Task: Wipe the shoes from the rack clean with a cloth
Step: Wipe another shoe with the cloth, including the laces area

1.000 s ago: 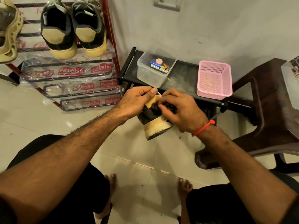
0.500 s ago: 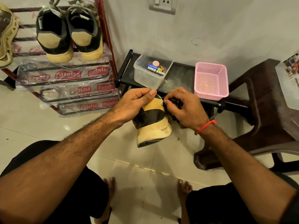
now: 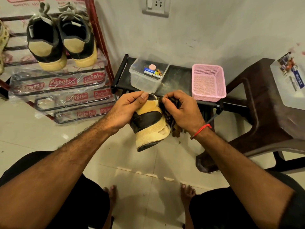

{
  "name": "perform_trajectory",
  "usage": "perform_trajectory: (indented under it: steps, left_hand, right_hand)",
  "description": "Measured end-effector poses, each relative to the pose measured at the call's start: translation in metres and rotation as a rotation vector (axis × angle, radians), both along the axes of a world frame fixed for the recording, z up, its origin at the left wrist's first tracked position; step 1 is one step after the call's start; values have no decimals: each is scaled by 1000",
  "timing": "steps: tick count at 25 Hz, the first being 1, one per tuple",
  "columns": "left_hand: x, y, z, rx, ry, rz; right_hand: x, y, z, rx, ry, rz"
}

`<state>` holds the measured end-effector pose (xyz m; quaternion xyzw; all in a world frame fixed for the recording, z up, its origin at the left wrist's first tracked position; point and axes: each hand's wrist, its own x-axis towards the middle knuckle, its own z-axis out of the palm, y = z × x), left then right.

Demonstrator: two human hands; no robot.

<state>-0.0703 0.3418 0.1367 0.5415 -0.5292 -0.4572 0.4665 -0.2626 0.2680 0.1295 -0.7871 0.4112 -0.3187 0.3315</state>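
Now the right hand [image 3: 182, 111] has slid its bunched cloth [image 3: 168, 111] off the shoe [image 3: 151, 124] top to its side; left hand [image 3: 127, 109] grips the shoe, below the pink basket [image 3: 208, 96]. Wiping continues.

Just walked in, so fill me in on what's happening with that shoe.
A seated person is cleaning a tan and black shoe held above the tiled floor. The left hand grips the shoe near its top, and the right hand holds a dark bunched cloth against its side. Two matching shoes sit heel-out on the red rack to the left. Behind the hands, a low black shelf carries a clear box and a pink basket.
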Motion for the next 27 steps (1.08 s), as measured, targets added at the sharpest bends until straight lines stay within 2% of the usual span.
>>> perform_trajectory:
  steps: [2,4,6,8,10,14,16,20,23,27]
  left_hand:
    - [1,0,1,-10,35,9]
    - [1,0,-1,-27,55,1]
    - [-1,1,1,-37,47,-15]
    - [-2,2,2,-37,39,-6]
    - [-4,0,3,-7,-6,17]
    - [0,-7,-7,113,-151,71]
    - [-2,-8,-10,197,-174,51]
    - [-3,-11,-15,281,-159,142]
    - [-4,-18,-15,301,-12,285]
    - [-5,-24,-10,386,367,459]
  right_hand:
    - [4,20,17,-94,-118,200]
    - [6,28,25,-241,-128,378]
    - [5,13,18,-292,-53,266]
    - [-2,-7,4,-145,60,68]
    - [-8,-14,-6,1,125,-21]
    - [0,-8,-8,70,113,-2]
    - [2,-8,-2,83,83,-56]
    - [11,6,13,-103,148,31]
    - [20,27,10,-244,295,184]
    - [20,36,-9,-424,359,262]
